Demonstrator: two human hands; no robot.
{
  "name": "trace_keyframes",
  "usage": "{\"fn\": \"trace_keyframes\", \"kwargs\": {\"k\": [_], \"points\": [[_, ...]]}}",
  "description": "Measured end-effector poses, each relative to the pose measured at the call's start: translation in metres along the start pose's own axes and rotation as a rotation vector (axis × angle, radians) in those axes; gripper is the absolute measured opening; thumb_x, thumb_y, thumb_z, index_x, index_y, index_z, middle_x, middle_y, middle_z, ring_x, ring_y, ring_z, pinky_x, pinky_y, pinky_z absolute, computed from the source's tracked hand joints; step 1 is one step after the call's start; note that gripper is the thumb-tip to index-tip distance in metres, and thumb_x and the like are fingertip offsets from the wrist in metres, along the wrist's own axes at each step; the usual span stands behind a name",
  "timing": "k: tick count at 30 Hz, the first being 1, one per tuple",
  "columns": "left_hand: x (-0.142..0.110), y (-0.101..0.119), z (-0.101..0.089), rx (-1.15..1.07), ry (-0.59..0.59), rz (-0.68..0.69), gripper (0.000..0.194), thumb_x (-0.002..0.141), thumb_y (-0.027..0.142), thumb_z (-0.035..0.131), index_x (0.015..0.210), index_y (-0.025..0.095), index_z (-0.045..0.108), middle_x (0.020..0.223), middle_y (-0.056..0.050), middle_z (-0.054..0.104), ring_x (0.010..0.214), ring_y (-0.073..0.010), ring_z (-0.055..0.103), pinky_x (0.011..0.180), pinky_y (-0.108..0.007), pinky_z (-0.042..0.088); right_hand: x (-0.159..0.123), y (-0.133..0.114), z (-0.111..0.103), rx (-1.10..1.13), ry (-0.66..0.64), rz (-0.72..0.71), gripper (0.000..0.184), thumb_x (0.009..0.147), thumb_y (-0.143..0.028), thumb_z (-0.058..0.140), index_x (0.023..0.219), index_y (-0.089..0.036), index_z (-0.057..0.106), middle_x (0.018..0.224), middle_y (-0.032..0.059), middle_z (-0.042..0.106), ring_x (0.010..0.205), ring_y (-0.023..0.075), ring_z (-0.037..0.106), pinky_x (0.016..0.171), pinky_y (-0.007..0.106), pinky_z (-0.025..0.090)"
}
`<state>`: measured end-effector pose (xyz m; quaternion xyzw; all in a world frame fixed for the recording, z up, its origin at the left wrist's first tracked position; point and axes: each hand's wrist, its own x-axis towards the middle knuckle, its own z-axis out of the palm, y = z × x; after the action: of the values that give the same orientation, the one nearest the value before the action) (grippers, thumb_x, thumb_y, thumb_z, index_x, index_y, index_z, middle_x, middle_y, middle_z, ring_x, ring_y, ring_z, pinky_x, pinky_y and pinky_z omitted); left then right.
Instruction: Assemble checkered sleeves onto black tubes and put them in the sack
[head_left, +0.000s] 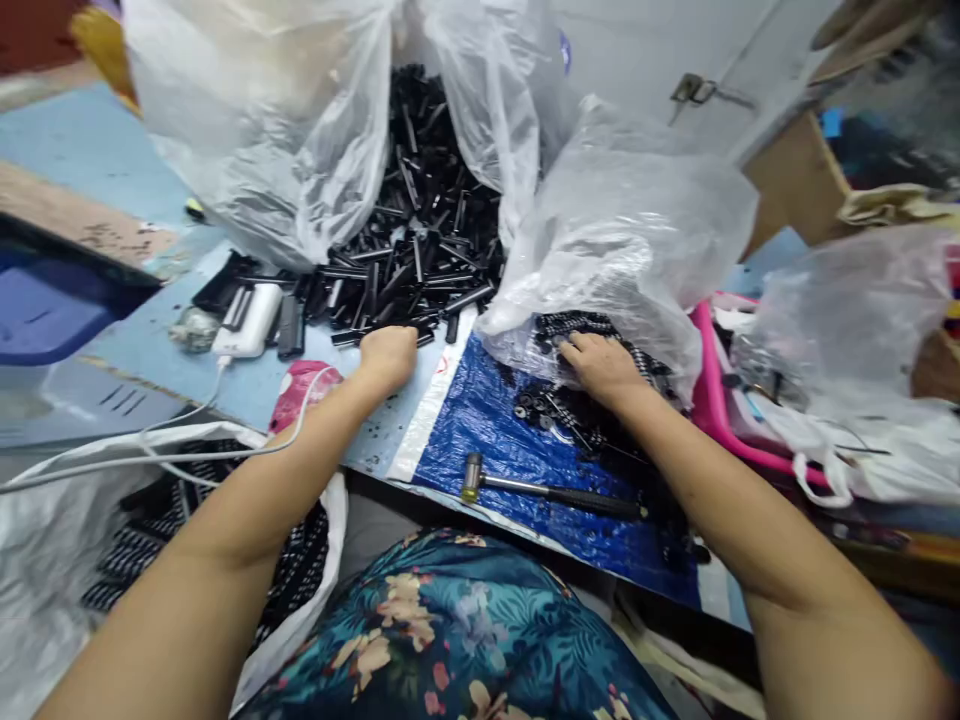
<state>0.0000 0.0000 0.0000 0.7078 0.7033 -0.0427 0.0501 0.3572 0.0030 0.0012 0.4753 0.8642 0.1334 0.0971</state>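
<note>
At the near edge of a heap of black plastic strips (427, 260) is my left hand (390, 360). Its fingers are curled and mostly turned from view, so what they hold is hidden. My right hand (601, 370) reaches to the mouth of a clear plastic bag (637, 220), its bent fingers on black studded pieces (577, 325). Whatever is pinched there is too small to make out. Small round black parts (534, 403) lie just left of that wrist. A small hammer (551, 491) rests on the blue plastic sheet (480, 400) between my forearms.
Left of the heap stands a white power bank (253, 320) with a cable running toward me. A white sack (334, 540) with black striped pieces is at lower left. A pink basket (705, 370) sits on the right. Large clear bags (262, 120) surround the heap.
</note>
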Motion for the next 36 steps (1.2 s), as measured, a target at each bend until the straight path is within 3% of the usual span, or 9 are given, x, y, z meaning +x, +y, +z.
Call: {"fn": "trace_keyframes", "kwargs": {"k": [4, 7, 11, 15, 21, 24, 29, 33, 36], "points": [[0.003, -0.004, -0.002, -0.006, 0.023, 0.0, 0.033, 0.096, 0.026, 0.047, 0.115, 0.015, 0.071, 0.111, -0.018, 0.074, 0.105, -0.0317, 0.07, 0.085, -0.037, 0.052, -0.001, 0.005, 0.003, 0.019, 0.056, -0.084, 0.033, 0.098, -0.011, 0.036, 0.112, -0.01, 0.066, 0.113, 0.0187, 0.069, 0.102, 0.0274, 0.063, 0.088, 0.038, 0.043], [0.003, -0.006, -0.003, -0.006, 0.018, 0.016, 0.034, 0.097, 0.032, 0.047, 0.112, 0.014, 0.073, 0.112, -0.018, 0.074, 0.107, -0.0321, 0.07, 0.087, -0.038, 0.052, -0.02, -0.007, -0.008, 0.235, 0.141, 0.054, 0.03, 0.1, -0.024, 0.042, 0.116, -0.011, 0.064, 0.101, 0.017, 0.072, 0.09, 0.0276, 0.066, 0.085, 0.039, 0.047], [0.005, -0.008, -0.003, -0.005, -0.011, 0.034, 0.035, 0.097, 0.023, 0.043, 0.107, 0.011, 0.074, 0.109, -0.02, 0.074, 0.106, -0.0316, 0.07, 0.087, -0.038, 0.051, -0.059, -0.056, -0.024, 1.004, 0.283, 0.296, 0.031, 0.097, -0.043, 0.053, 0.116, -0.021, 0.063, 0.106, 0.0113, 0.073, 0.091, 0.0248, 0.069, 0.082, 0.038, 0.053], [-0.005, -0.011, -0.011, -0.058, 0.055, 0.016, 0.035, 0.097, 0.026, 0.042, 0.107, 0.015, 0.074, 0.107, -0.017, 0.075, 0.1, -0.0315, 0.07, 0.083, -0.039, 0.051, -0.086, -0.113, -0.027, 1.926, 0.243, 0.585, 0.035, 0.098, -0.054, 0.051, 0.111, -0.023, 0.062, 0.091, 0.0045, 0.071, 0.076, 0.0187, 0.069, 0.072, 0.034, 0.058], [-0.06, 0.012, -0.025, -0.472, 0.327, 0.228, 0.017, 0.091, 0.028, 0.053, 0.083, 0.019, 0.066, 0.105, -0.013, 0.071, 0.103, -0.0271, 0.065, 0.09, -0.041, 0.049, -0.079, -0.141, -0.039, 2.391, 0.124, 0.834, 0.051, 0.089, -0.069, 0.055, 0.099, -0.02, 0.066, 0.075, -0.0003, 0.062, 0.058, 0.0122, 0.058, 0.053, 0.026, 0.049], [-0.09, 0.033, -0.016, -0.931, 0.162, 0.269, 0.022, 0.086, 0.029, 0.062, 0.07, 0.02, 0.05, 0.094, -0.01, 0.07, 0.093, -0.0225, 0.066, 0.08, -0.035, 0.051, -0.073, -0.144, -0.045, 2.454, 0.084, 0.8, 0.053, 0.082, -0.072, 0.064, 0.093, -0.02, 0.064, 0.071, -0.0019, 0.06, 0.055, 0.0107, 0.055, 0.05, 0.023, 0.045], [-0.12, 0.062, -0.004, -1.672, -0.212, -0.071, 0.032, 0.084, 0.042, 0.071, 0.089, 0.021, 0.048, 0.061, 0.007, 0.058, 0.045, -0.0069, 0.046, 0.047, -0.019, 0.033, -0.076, -0.151, -0.047, 2.462, 0.12, 0.745, 0.048, 0.084, -0.068, 0.066, 0.096, -0.021, 0.065, 0.06, -0.0072, 0.05, 0.042, 0.0057, 0.04, 0.04, 0.019, 0.032], [-0.132, 0.082, -0.006, -1.82, -0.362, -0.105, 0.039, 0.083, 0.047, 0.072, 0.103, 0.02, 0.053, 0.065, 0.007, 0.06, 0.043, -0.0062, 0.048, 0.045, -0.018, 0.033, -0.08, -0.15, -0.046, 2.529, 0.192, 0.755, 0.045, 0.089, -0.066, 0.061, 0.103, -0.023, 0.065, 0.059, -0.0082, 0.048, 0.041, 0.0057, 0.038, 0.04, 0.019, 0.033], [-0.137, 0.101, -0.005, -1.741, -0.338, -0.015, 0.033, 0.087, 0.048, 0.069, 0.093, 0.019, 0.055, 0.069, 0.004, 0.062, 0.044, -0.006, 0.046, 0.045, -0.02, 0.034, -0.074, -0.153, -0.047, 2.557, 0.304, 0.825, 0.041, 0.088, -0.063, 0.063, 0.095, -0.023, 0.064, 0.072, -0.0034, 0.061, 0.059, 0.0096, 0.058, 0.056, 0.023, 0.051]]}}
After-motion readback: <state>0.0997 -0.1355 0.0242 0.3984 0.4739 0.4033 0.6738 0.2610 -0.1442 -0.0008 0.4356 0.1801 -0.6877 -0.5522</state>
